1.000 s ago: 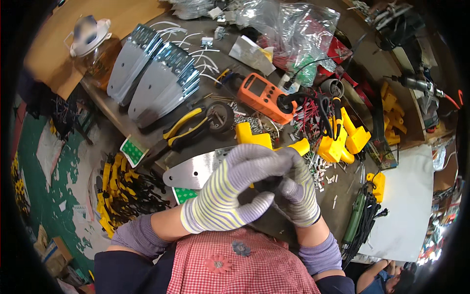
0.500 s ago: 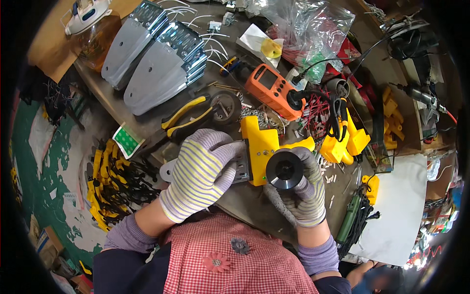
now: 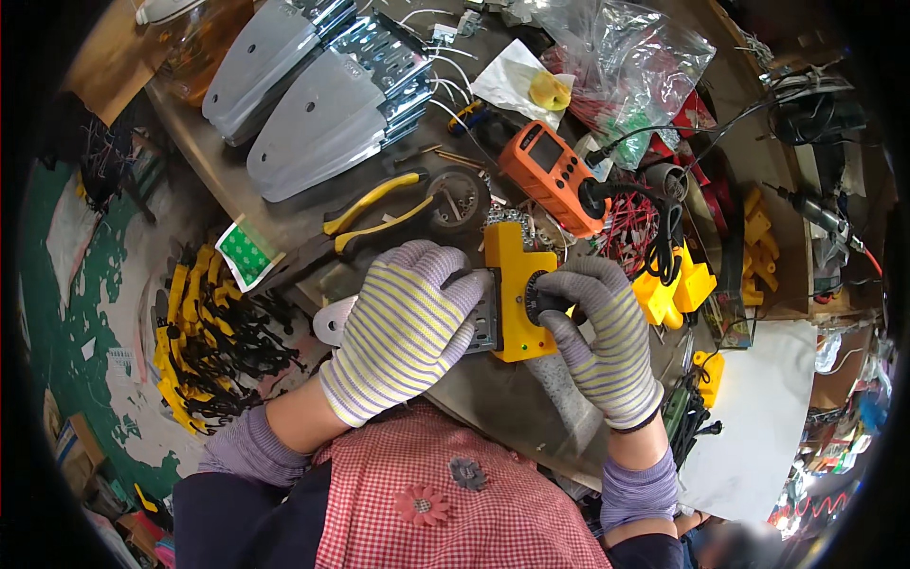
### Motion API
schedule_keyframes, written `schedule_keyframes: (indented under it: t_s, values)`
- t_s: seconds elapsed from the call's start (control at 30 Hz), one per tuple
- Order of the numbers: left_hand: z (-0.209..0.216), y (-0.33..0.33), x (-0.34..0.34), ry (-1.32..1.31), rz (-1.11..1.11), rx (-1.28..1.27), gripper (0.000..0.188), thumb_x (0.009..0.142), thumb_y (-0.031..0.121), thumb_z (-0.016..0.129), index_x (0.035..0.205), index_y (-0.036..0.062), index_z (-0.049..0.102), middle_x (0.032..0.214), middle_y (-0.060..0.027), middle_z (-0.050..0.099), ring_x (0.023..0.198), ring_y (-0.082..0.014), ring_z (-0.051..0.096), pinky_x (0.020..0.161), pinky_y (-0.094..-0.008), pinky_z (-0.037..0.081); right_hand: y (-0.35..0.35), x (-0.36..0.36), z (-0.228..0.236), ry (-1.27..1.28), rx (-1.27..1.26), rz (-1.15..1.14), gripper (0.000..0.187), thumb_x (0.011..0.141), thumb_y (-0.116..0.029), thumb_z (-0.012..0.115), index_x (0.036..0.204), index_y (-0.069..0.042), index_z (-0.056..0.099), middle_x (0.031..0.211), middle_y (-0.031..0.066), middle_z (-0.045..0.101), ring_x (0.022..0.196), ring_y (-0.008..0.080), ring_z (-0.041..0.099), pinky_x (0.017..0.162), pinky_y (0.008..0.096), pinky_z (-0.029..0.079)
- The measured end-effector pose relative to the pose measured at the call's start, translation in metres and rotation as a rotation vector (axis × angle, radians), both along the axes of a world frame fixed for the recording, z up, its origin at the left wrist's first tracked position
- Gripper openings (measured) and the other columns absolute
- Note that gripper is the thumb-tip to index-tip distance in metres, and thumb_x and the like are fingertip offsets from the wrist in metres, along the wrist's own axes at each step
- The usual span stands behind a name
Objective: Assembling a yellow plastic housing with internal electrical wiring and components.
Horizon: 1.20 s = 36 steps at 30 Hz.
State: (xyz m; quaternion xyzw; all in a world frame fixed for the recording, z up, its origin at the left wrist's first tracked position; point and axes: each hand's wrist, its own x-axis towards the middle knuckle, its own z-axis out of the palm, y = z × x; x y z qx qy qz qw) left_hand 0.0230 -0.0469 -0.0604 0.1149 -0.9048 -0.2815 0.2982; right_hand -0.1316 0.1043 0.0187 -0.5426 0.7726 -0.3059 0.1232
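My left hand (image 3: 403,332), in a striped knit glove, is closed around a grey metal plate (image 3: 484,322). The plate's rounded end (image 3: 331,322) sticks out beyond the wrist side. Fixed at its right end is a yellow plastic housing (image 3: 515,327) with small screws and a tiny green dot. My right hand (image 3: 607,341), gloved alike, pinches a black round knob (image 3: 536,298) against the housing's right side. Its fingertips partly cover the knob. I cannot tell whether the knob is seated. The fingers of my left hand hide most of the plate.
Yellow-handled pliers (image 3: 374,213) and an orange multimeter (image 3: 555,175) lie beyond my hands. Large metal shells (image 3: 322,128) stand far left. Yellow parts with black cords (image 3: 204,332) are heaped at left. Yellow pieces (image 3: 678,284) and a white board (image 3: 768,417) are at right.
The black knob, earlier facing up in my right hand beside the housing, is now turned and set against the housing's side. My right fingers have shifted to pinch it. The whole view has shifted slightly.
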Motion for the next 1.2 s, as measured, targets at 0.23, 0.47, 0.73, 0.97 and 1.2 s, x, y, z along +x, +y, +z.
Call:
schedule_keyframes:
  t_s: [0.23,0.47,0.73,0.97,1.2]
  values:
    - [-0.001,0.000,-0.002,0.044,-0.012,-0.006,0.042,0.066,0.015,0.075,0.106,0.0061,0.069,0.104,-0.0118,0.061,0.097,-0.0329,0.058,0.086,-0.0446,0.048,-0.014,0.004,0.000,0.326,0.174,0.084,0.032,0.078,-0.005,0.074,0.109,-0.009,0.068,0.106,0.0129,0.061,0.096,0.0314,0.062,0.081,0.0386,0.052]
    - [0.001,-0.001,-0.002,-0.028,-0.018,-0.002,0.042,0.067,0.015,0.075,0.107,0.0060,0.068,0.105,-0.0127,0.060,0.098,-0.0333,0.058,0.086,-0.0450,0.048,-0.020,-0.001,0.008,0.153,0.164,0.052,0.028,0.080,-0.019,0.076,0.103,-0.005,0.068,0.101,0.0144,0.065,0.093,0.0329,0.064,0.081,0.0403,0.053]
    - [0.001,-0.001,-0.003,0.019,-0.015,0.004,0.040,0.069,0.015,0.074,0.107,0.0065,0.068,0.104,-0.0126,0.061,0.096,-0.0336,0.059,0.086,-0.0458,0.048,-0.032,-0.007,0.024,0.577,0.484,0.297,0.024,0.084,-0.026,0.068,0.100,-0.008,0.064,0.094,0.0080,0.066,0.089,0.0290,0.065,0.073,0.0363,0.052]
    - [0.003,0.000,-0.004,-0.010,-0.001,0.010,0.039,0.070,0.014,0.073,0.107,0.0054,0.069,0.106,-0.0135,0.063,0.097,-0.0335,0.060,0.086,-0.0454,0.048,-0.045,-0.031,0.028,0.596,0.403,0.772,0.021,0.077,-0.013,0.062,0.097,-0.008,0.063,0.106,0.0059,0.063,0.103,0.0261,0.062,0.083,0.0350,0.055]
    - [0.001,-0.001,-0.003,0.011,-0.031,0.041,0.039,0.070,0.014,0.073,0.108,0.0049,0.068,0.107,-0.0138,0.061,0.099,-0.0339,0.059,0.086,-0.0455,0.048,-0.040,-0.032,0.026,0.602,0.324,0.722,0.021,0.079,-0.019,0.066,0.098,-0.009,0.065,0.099,0.0054,0.065,0.095,0.0264,0.065,0.077,0.0364,0.055]
